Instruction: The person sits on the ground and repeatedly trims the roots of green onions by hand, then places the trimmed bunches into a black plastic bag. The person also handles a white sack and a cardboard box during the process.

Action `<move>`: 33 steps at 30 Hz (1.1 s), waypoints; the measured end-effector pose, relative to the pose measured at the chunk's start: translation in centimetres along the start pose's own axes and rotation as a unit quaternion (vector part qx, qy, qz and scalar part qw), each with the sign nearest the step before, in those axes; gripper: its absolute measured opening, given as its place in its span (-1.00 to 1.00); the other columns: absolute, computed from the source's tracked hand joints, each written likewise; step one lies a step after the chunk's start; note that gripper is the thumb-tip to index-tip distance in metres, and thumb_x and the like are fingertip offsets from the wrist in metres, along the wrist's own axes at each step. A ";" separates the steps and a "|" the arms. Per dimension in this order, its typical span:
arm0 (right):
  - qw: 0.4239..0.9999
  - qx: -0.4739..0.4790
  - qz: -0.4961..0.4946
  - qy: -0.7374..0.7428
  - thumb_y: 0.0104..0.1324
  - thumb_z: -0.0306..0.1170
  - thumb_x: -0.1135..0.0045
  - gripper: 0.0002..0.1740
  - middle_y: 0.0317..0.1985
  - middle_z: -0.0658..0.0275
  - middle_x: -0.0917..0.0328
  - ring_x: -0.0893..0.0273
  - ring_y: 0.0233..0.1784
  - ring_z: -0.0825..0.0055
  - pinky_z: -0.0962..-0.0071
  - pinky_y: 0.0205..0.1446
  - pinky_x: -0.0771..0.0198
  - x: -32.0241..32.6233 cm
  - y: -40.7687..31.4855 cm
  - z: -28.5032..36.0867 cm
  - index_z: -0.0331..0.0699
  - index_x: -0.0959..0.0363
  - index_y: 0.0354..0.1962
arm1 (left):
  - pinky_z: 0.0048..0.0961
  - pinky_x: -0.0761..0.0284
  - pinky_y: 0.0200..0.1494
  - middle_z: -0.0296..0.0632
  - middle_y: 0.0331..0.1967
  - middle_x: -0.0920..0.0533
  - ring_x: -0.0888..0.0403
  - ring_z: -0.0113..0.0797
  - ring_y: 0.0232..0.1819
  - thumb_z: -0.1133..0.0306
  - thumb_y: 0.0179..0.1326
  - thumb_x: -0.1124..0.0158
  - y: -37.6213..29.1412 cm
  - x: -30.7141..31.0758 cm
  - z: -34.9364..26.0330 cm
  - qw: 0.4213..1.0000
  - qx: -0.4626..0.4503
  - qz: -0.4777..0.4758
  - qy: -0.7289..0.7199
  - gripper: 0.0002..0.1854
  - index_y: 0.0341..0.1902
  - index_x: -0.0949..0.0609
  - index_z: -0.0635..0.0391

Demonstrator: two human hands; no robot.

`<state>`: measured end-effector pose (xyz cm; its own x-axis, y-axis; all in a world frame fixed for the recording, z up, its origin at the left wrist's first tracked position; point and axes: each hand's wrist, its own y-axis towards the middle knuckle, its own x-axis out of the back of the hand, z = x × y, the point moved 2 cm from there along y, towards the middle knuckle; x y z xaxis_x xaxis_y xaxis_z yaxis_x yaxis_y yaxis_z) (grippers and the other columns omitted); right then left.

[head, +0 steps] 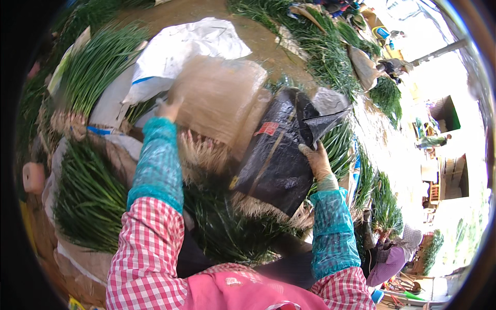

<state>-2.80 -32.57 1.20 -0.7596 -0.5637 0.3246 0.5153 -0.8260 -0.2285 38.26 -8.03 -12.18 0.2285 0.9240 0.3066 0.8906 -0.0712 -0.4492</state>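
Observation:
My left hand (169, 108) is at the left edge of a tan woven sheet (217, 97); motion blur hides how its fingers lie. Pale roots (203, 151) of long green leafy vegetables show beneath that sheet. My right hand (317, 161), thinly gloved, grips the right edge of a black plastic sheet (279, 155) with a red mark. More roots (255, 205) stick out under the black sheet's lower edge. A white woven sack (186, 46) lies beyond the tan sheet. Teal plastic sleeves cover both my forearms.
Bundles of green leaves lie at the left (100, 62), at the lower left (87, 201) and in front of my body (217, 221). Wet brown ground (267, 58) shows beyond the sheets. At the lower right a person in a hat (391, 255) works near more greens. A pink roll (33, 178) stands far left.

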 end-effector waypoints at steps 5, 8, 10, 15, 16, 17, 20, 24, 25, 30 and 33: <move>0.997 0.052 -0.041 0.036 0.07 -0.57 -0.23 -0.62 -0.22 0.24 -0.61 -0.52 -0.24 0.47 0.48 -0.08 -0.41 -1.3 0.7 5.2 -0.42 -0.50 -0.10 | -0.37 -0.39 0.19 0.03 0.13 -0.48 -0.48 -0.16 0.12 0.17 0.02 -0.40 2.0 -3.2 7.5 0.979 0.023 0.177 -0.098 -0.08 0.38 -0.15 0.30; 0.984 0.138 -0.096 -0.056 0.03 -0.52 -0.24 -0.64 -0.27 0.28 -0.62 -0.52 -0.25 0.49 0.48 -0.04 -0.38 -0.9 2.1 10.0 -0.43 -0.54 -0.16 | -0.27 -0.36 0.21 0.08 0.13 -0.47 -0.46 -0.02 0.16 0.23 -0.21 -0.50 1.6 -6.1 7.9 0.965 -0.141 0.213 -0.060 0.03 0.37 -0.18 0.22; 0.969 0.177 -0.110 -0.130 0.04 -0.46 -0.23 -0.66 -0.26 0.28 -0.61 -0.51 -0.21 0.48 0.47 -0.01 -0.37 0.2 3.4 13.2 -0.41 -0.55 -0.18 | -0.26 -0.36 0.20 0.08 0.08 -0.52 -0.46 0.04 0.14 0.30 -0.23 -0.46 -3.3 -7.2 4.7 0.954 -0.224 0.198 -0.021 -0.09 0.32 -0.31 0.12; 0.976 0.173 -0.052 0.122 0.14 -0.39 -0.13 -0.68 -0.21 0.20 -0.58 -0.51 -0.15 0.46 0.48 0.04 -0.40 -0.6 3.4 23.6 -0.37 -0.52 -0.15 | -0.22 -0.44 0.12 0.06 0.10 -0.51 -0.52 0.07 0.04 0.32 -0.02 -0.27 -14.1 -7.9 -0.3 0.898 -0.348 0.258 0.073 -0.32 0.28 -0.39 0.07; 0.971 0.168 -0.046 0.161 0.15 -0.38 -0.12 -0.68 -0.21 0.19 -0.58 -0.52 -0.14 0.44 0.47 0.05 -0.41 -1.9 2.3 25.6 -0.38 -0.51 -0.16 | -0.19 -0.46 0.09 0.06 0.08 -0.52 -0.54 0.06 0.01 0.33 0.07 -0.21 -16.4 -8.4 -0.8 0.875 -0.424 0.190 0.138 -0.38 0.28 -0.39 0.09; 0.965 0.162 -0.039 0.201 0.15 -0.37 -0.12 -0.68 -0.21 0.19 -0.58 -0.53 -0.13 0.43 0.47 0.05 -0.42 -3.4 1.2 27.4 -0.40 -0.51 -0.17 | -0.17 -0.48 0.05 0.06 0.07 -0.53 -0.56 0.05 -0.02 0.34 0.15 -0.14 -18.5 -9.0 -1.1 0.845 -0.484 0.109 0.199 -0.44 0.28 -0.39 0.11; 0.970 0.114 0.000 0.217 0.19 -0.34 -0.07 -0.67 -0.19 0.14 -0.59 -0.56 -0.13 0.37 0.41 0.04 -0.48 -6.4 -1.1 31.5 -0.40 -0.48 -0.15 | -0.17 -0.46 0.07 0.06 0.08 -0.52 -0.54 0.05 0.00 0.32 0.16 -0.14 -19.5 -9.6 -1.0 0.850 -0.476 0.087 0.209 -0.44 0.28 -0.38 0.13; 0.940 0.165 0.095 0.282 0.19 -0.37 -0.02 -0.70 -0.27 0.11 -0.61 -0.61 -0.27 0.30 0.39 -0.10 -0.55 -10.0 -0.3 31.9 -0.40 -0.49 -0.19 | -0.17 -0.44 0.09 0.07 0.10 -0.50 -0.51 0.05 0.02 0.29 0.17 -0.15 -19.5 -9.6 -0.3 0.889 -0.404 0.149 0.157 -0.43 0.28 -0.37 0.15; 0.933 0.164 0.094 0.305 0.19 -0.36 -0.06 -0.72 -0.27 0.15 -0.61 -0.59 -0.26 0.37 0.44 -0.08 -0.51 -11.5 0.6 31.4 -0.39 -0.51 -0.21 | -0.17 -0.43 0.09 0.07 0.10 -0.50 -0.51 0.05 0.03 0.28 0.17 -0.15 -19.6 -9.6 -0.2 0.894 -0.393 0.158 0.148 -0.43 0.28 -0.37 0.15; 0.951 0.246 0.001 0.185 0.12 -0.34 -0.21 -0.68 -0.25 0.26 -0.57 -0.49 -0.25 0.47 0.44 -0.05 -0.42 -21.7 1.6 26.4 -0.31 -0.52 -0.17 | -0.16 -0.41 0.12 0.08 0.13 -0.48 -0.48 0.05 0.06 0.24 0.18 -0.15 -19.6 -9.1 0.3 0.908 -0.358 0.182 0.122 -0.41 0.28 -0.35 0.18; 0.956 0.263 -0.073 0.110 0.19 -0.39 -0.14 -0.57 -0.02 0.15 -0.44 -0.41 -0.04 0.36 0.39 0.10 -0.34 -30.9 0.9 19.1 -0.38 -0.35 0.01 | -0.16 -0.39 0.14 0.09 0.14 -0.46 -0.46 0.05 0.08 0.22 0.19 -0.15 -18.6 -7.3 1.3 0.920 -0.329 0.177 0.119 -0.40 0.28 -0.35 0.19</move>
<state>28.65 -16.01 8.50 -0.8740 -0.4746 0.1039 0.4815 -0.8176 0.3157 19.52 -12.98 -7.10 0.5591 0.6966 0.4496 0.7715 -0.6357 0.0255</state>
